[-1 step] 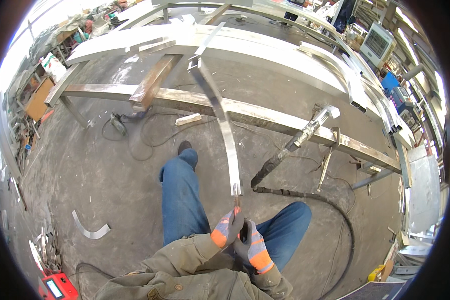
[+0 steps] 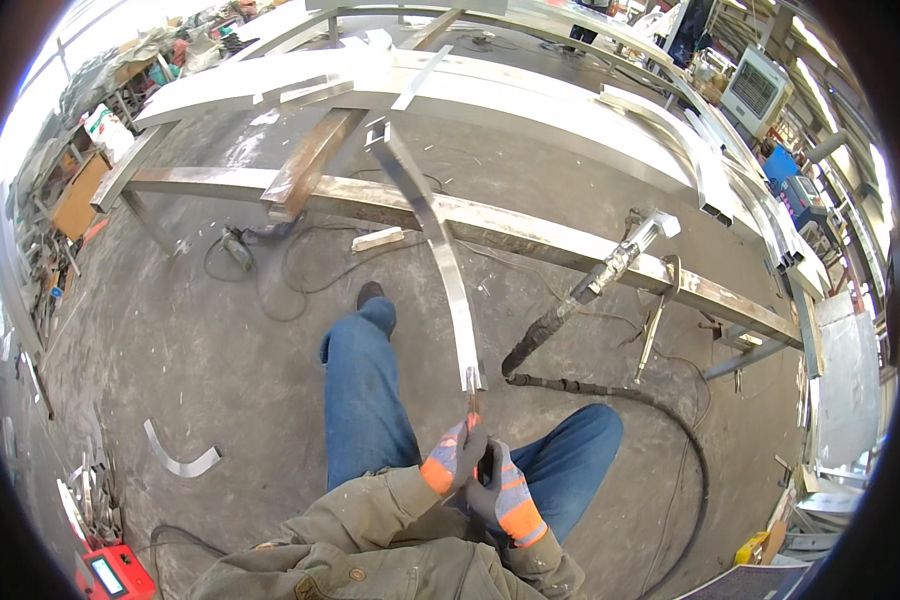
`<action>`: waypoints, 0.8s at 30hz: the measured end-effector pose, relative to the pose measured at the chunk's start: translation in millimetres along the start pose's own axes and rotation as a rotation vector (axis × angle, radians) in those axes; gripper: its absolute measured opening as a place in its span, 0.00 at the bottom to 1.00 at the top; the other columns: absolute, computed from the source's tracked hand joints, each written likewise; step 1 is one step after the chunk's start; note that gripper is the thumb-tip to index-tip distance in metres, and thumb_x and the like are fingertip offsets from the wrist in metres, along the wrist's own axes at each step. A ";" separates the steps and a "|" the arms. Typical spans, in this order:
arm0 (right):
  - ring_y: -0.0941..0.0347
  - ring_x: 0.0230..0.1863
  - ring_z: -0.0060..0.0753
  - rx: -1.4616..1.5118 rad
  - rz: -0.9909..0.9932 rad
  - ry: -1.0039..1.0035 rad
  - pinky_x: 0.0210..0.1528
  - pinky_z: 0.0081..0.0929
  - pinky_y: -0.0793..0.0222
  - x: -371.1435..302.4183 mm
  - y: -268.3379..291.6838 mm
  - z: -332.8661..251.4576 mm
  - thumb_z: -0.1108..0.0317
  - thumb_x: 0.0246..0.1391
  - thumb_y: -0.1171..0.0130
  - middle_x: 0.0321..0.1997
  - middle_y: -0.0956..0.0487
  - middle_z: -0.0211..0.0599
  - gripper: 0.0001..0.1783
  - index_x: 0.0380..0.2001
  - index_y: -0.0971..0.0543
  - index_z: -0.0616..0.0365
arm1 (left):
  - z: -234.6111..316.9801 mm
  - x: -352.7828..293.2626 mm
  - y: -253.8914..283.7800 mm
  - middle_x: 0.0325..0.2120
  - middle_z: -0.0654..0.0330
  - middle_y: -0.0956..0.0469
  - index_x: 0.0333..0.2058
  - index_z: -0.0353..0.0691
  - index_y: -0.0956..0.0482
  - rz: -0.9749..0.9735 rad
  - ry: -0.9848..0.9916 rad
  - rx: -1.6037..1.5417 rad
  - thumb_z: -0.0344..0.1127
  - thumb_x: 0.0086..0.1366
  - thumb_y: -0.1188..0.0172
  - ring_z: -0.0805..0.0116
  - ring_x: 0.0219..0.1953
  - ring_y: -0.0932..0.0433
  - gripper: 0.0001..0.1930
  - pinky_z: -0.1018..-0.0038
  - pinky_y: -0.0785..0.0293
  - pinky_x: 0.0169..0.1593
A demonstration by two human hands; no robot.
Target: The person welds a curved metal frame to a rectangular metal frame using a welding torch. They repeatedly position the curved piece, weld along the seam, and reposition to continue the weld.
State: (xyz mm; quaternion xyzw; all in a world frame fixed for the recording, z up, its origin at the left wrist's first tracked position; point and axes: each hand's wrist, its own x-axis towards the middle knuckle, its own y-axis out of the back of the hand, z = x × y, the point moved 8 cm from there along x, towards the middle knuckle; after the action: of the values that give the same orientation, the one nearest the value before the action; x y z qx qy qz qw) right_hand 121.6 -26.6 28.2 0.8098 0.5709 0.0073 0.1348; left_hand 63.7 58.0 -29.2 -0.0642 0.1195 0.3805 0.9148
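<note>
A curved silver metal channel (image 2: 456, 300), crossing a long steel beam (image 2: 540, 232), is seemingly being worked at its near end with a red-handled metal tool (image 2: 473, 407), gripped by the closed left hand (image 2: 457, 455); the partly curled right hand's (image 2: 500, 490) hold is hidden. Next, a steady grip seems called for.

From my head, the left of two fisheye cameras worn side by side looks down and forward over my jacket (image 2: 370, 572), which is nearest the lens. My left hand (image 2: 457, 457) and right hand (image 2: 508, 497) sit just beyond, low in the middle, and the wide view runs on past my legs (image 2: 365, 400) to the long metal beam (image 2: 540, 236), bending straight edges.
</note>
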 end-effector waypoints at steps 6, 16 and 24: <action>0.23 0.50 0.36 0.180 0.112 -0.072 0.51 0.29 0.27 -19.2 -5.0 40.7 0.71 0.55 0.39 0.50 0.23 0.50 0.28 0.57 0.35 0.66 | -41.4 9.9 33.4 0.25 0.62 0.27 0.37 0.39 0.31 0.068 0.148 -0.132 0.45 0.74 0.51 0.74 0.28 0.24 0.14 0.72 0.27 0.27; 0.27 0.35 0.18 -0.084 0.299 0.199 0.39 0.21 0.29 42.6 50.3 -8.7 0.73 0.60 0.42 0.33 0.21 0.35 0.10 0.44 0.22 0.63 | -16.6 30.1 30.7 0.18 0.63 0.31 0.41 0.44 0.30 0.258 -0.193 0.223 0.40 0.70 0.49 0.71 0.17 0.29 0.08 0.67 0.35 0.20; 0.25 0.32 0.23 0.074 0.283 0.101 0.36 0.22 0.28 191.8 101.9 -48.0 0.51 0.63 0.45 0.34 0.19 0.36 0.24 0.47 0.24 0.64 | 19.8 77.3 8.5 0.19 0.60 0.29 0.41 0.43 0.29 0.147 -0.230 0.203 0.41 0.71 0.50 0.70 0.19 0.30 0.09 0.65 0.35 0.22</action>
State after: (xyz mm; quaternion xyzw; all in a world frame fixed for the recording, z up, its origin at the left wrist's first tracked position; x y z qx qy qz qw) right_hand 274.4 129.5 70.3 0.8852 0.4571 0.0459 0.0738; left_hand 113.7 120.6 -31.0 0.0816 0.0562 0.4373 0.8938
